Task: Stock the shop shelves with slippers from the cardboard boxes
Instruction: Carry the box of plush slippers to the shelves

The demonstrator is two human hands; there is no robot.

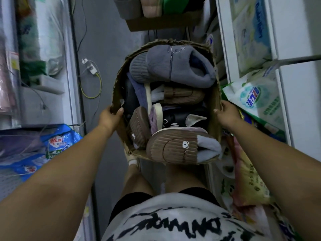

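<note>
Head view, looking down a narrow aisle. One cardboard box [116, 91] with a ragged, torn rim was held over the person's legs, between two shelf units. The left hand [109, 117] gripped the left rim, thumb hooked inside the wall and fingers outside. The right hand [227, 115] gripped the right rim in the same way, thumb over the edge. The box's right wall lay just beside a white-and-green packet [257, 100] jutting from the right shelving [295, 80]. On the left, a strip of bare grey floor [107, 40] separated the box from the left shelving [69, 70], with one power strip [90, 67] and its cables lying on it. Inside the box, three brown ribbed slippers [178, 146] could be counted, along with one large grey slipper [175, 65] and one black slipper [180, 117]. The rest overlapped too much to count. A second cardboard box [161, 23] stood farther up the aisle, apart from the first.
</note>
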